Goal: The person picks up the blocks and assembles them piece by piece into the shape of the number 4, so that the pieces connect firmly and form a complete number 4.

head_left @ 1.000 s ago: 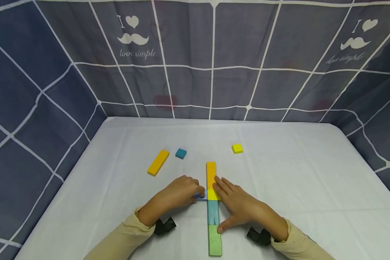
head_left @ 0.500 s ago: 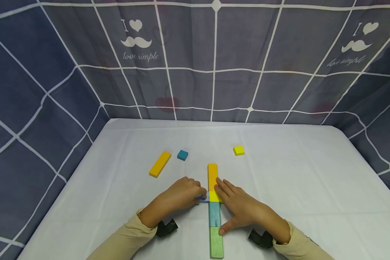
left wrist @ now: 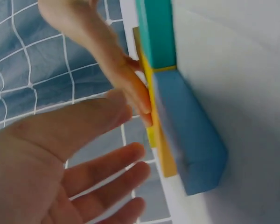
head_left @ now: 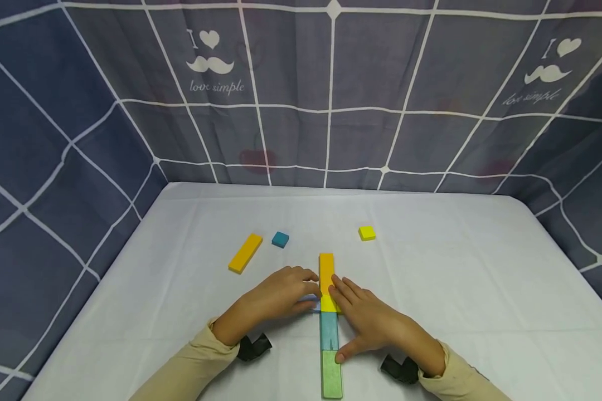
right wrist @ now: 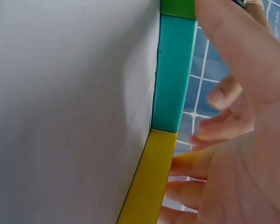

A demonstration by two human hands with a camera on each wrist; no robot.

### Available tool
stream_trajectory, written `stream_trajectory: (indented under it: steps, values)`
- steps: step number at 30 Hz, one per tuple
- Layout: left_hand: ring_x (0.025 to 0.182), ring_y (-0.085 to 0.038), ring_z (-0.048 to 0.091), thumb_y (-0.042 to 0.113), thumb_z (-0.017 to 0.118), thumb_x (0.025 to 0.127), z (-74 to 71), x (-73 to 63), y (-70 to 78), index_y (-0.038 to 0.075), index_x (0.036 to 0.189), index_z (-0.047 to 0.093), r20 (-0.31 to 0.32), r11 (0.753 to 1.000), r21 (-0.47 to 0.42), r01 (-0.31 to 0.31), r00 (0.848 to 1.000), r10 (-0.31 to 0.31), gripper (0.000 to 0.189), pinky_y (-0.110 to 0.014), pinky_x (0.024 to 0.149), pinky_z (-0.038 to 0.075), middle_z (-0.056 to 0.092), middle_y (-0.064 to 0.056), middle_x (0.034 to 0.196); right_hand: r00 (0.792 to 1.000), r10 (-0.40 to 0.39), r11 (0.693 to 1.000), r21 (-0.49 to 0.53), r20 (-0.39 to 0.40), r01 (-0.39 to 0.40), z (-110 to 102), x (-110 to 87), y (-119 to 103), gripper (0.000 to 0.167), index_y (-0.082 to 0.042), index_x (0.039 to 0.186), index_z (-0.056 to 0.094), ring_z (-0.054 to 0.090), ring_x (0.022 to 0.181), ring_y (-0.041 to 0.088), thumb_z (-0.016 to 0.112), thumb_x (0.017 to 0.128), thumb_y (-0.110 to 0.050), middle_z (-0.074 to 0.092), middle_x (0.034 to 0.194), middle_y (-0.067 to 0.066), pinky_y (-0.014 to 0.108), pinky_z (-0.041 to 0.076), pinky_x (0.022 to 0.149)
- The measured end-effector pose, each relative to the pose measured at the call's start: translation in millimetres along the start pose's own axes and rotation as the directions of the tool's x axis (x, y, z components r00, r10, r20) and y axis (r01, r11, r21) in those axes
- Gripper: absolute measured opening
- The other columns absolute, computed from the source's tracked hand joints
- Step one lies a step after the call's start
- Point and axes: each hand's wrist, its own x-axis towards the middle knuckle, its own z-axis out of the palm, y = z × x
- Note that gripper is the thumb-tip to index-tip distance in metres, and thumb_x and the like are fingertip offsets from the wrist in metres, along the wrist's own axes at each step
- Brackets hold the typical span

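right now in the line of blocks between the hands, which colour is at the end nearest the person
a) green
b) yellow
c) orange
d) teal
a: in the head view the green block closes the near end of the line, with the teal block, the yellow block and the orange block lying beyond it in turn.

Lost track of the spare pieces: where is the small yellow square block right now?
In the head view the small yellow square block lies alone on the white table, up and right of the block line's orange block, beyond the right hand.
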Motion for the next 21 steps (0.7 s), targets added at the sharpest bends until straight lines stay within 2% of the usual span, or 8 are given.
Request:
stream_trajectory:
  steps: [3, 5, 8, 11, 16, 21]
  values:
    - [0.109, -0.017, 0.055, 0.031, 0.062, 0.086, -4.9, 7.5, -4.5, 0.021, 0.103, 0.068, -0.063, 1.0, -0.026, -0.011, 0.998, 0.009, 0.021, -0.033, 0.093, 0.044, 0.061, 0.0, 0.116, 1.0, 0.004, 1.0, -0.01, 0.006, -0.004, -0.6, -2.1, 1.1, 0.118, -0.005, 0.145, 0.018, 0.006, 0.141, 0.033, 0.06, 0.061, -0.075, 0.004, 0.154, 0.012, 0.056, 0.025, 0.104]
    - [0.109, -0.017, 0.055, 0.029, 0.063, 0.086, -10.5, 17.0, -9.4, 0.019, 0.104, 0.068, -0.079, 0.999, -0.039, -0.009, 0.997, 0.006, 0.021, -0.034, 0.094, 0.043, 0.062, -0.001, 0.116, 1.0, 0.002, 1.0, -0.016, 0.01, -0.002, -0.1, -2.6, 1.4, 0.118, -0.005, 0.145, 0.017, 0.005, 0.141, 0.033, 0.06, 0.061, -0.075, 0.003, 0.154, 0.012, 0.055, 0.025, 0.104]
    - [0.107, -0.018, 0.056, 0.028, 0.062, 0.086, -21.2, 41.3, -20.5, 0.017, 0.105, 0.068, -0.063, 0.998, -0.062, -0.031, 0.998, 0.027, 0.023, -0.034, 0.094, 0.044, 0.063, -0.002, 0.113, 1.0, -0.001, 1.0, -0.027, 0.013, 0.001, 2.3, -1.7, 2.5, 0.118, -0.005, 0.146, 0.017, 0.005, 0.141, 0.033, 0.059, 0.061, -0.075, 0.003, 0.154, 0.012, 0.055, 0.025, 0.104]
    - [0.106, -0.019, 0.056, 0.028, 0.062, 0.087, -26.3, 74.2, -32.2, 0.016, 0.111, 0.065, -0.033, 0.996, -0.077, -0.044, 0.999, 0.041, 0.027, -0.035, 0.094, 0.043, 0.062, -0.002, 0.114, 1.0, 0.002, 0.999, -0.036, 0.012, -0.002, 3.6, -0.7, 3.8, 0.117, -0.006, 0.146, 0.017, 0.005, 0.141, 0.032, 0.06, 0.061, -0.075, 0.003, 0.154, 0.011, 0.053, 0.024, 0.106]
    - [0.116, -0.019, 0.05, 0.031, 0.059, 0.088, -14.6, 120.8, -48.4, 0.022, 0.129, 0.051, 0.032, 0.998, -0.058, -0.031, 0.999, 0.033, 0.042, -0.038, 0.099, 0.039, 0.055, -0.001, 0.127, 0.999, 0.007, 0.999, -0.04, 0.035, -0.006, 2.2, -1.2, 3.6, 0.117, -0.007, 0.146, 0.017, 0.005, 0.141, 0.032, 0.061, 0.061, -0.074, 0.003, 0.154, 0.012, 0.049, 0.024, 0.107]
    - [0.122, -0.021, 0.046, 0.035, 0.055, 0.09, -3.7, 149.2, -52.0, 0.03, 0.138, 0.039, 0.092, 0.998, 0.015, -0.056, 0.994, 0.055, 0.05, -0.04, 0.102, 0.036, 0.049, -0.002, 0.134, 1.0, 0.008, 0.999, -0.049, 0.029, -0.007, 0.5, -4.4, 3.8, 0.117, -0.008, 0.146, 0.016, 0.005, 0.141, 0.031, 0.062, 0.061, -0.074, 0.002, 0.154, 0.011, 0.049, 0.024, 0.107]
